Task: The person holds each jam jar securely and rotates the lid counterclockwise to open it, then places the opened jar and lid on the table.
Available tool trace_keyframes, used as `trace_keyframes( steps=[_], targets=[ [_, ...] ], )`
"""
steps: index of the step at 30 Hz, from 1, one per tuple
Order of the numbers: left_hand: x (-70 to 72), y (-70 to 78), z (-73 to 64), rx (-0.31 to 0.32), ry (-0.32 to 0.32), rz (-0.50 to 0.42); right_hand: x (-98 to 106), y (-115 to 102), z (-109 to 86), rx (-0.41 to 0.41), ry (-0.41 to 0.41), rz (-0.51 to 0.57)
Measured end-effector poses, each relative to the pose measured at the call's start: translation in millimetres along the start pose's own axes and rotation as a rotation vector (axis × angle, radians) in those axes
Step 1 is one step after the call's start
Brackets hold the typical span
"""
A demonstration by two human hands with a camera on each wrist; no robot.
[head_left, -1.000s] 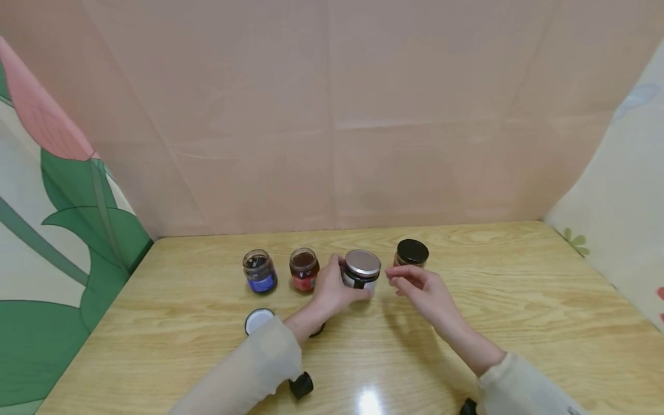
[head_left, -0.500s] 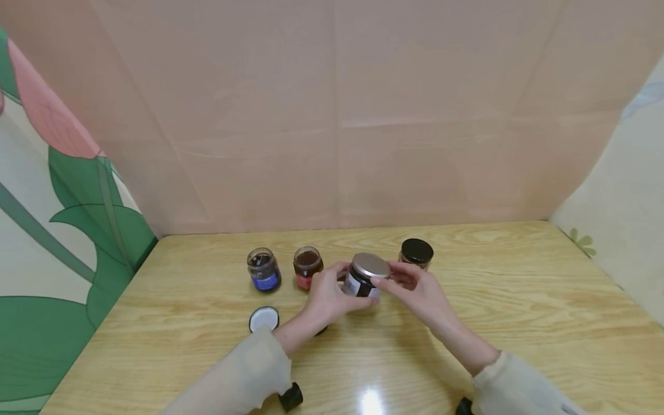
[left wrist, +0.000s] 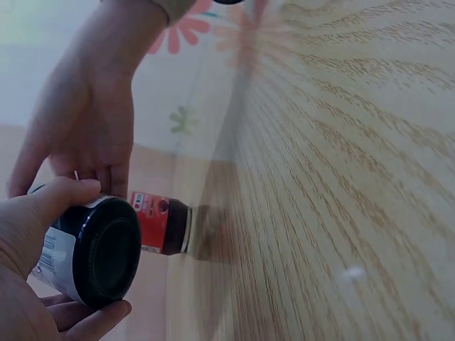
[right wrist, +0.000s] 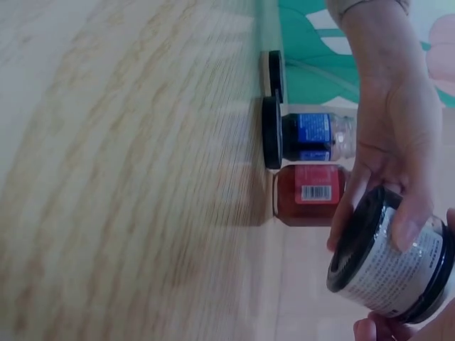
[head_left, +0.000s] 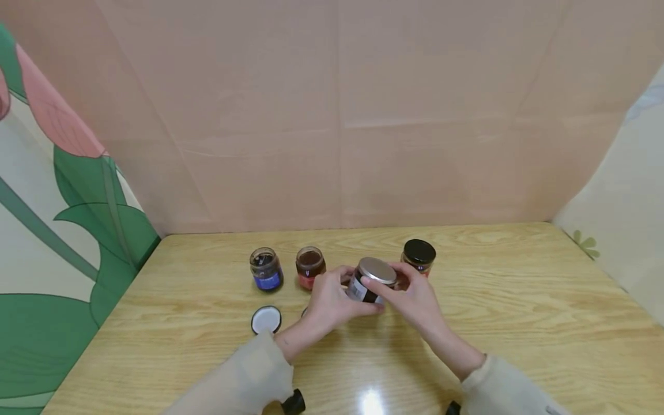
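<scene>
Above the counter (head_left: 519, 300), toward its far edge, the jar (head_left: 358, 289) leans with its lid (head_left: 377, 269) toward the right hand (head_left: 416, 298), which grips this upper end; the left hand (head_left: 331, 300) holds the body.

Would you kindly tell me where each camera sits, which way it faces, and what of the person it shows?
Head: on the head, facing forward and down at the wooden table; left hand, right hand and both sleeves show.
Left wrist: on that wrist, facing rightward, toward the black-lidded jar; both hands and the right cuff show.
Right wrist: on that wrist, facing leftward, toward the blue-labelled jar and open red-labelled jar; both hands and the left cuff show.
Both wrist views share the silver-lidded jar.
</scene>
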State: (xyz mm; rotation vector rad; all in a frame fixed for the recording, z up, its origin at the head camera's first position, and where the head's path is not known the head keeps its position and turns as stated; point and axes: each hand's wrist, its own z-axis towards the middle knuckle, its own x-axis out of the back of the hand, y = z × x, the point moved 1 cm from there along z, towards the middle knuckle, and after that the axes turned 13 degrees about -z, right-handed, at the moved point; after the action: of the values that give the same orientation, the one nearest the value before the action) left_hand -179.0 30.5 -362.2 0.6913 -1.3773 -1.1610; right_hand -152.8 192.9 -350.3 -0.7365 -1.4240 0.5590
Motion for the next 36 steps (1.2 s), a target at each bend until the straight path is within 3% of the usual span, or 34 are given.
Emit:
trace_keyframes(
  steps=[10,21,28,36],
  targets=[
    [-0.7,-3.7,0.9,0.020,-0.002,-0.031,-1.4,0.4,0.7,0.006,-0.010,0.029],
    [2.8,-8.8,0.7,0.007,-0.069,-0.091,-0.9,6.8,1.5,0.072,-0.048,0.133],
    [14.1,-11.2,2.7,0.007,-0.202,-0.187,2.2,14.8,6.3,0.291,-0.134,0.244],
    [29.1,-16.2,11.8,-0.013,-0.482,-0.332,7.8,18.2,11.6,0.556,-0.240,0.308]
  ],
)
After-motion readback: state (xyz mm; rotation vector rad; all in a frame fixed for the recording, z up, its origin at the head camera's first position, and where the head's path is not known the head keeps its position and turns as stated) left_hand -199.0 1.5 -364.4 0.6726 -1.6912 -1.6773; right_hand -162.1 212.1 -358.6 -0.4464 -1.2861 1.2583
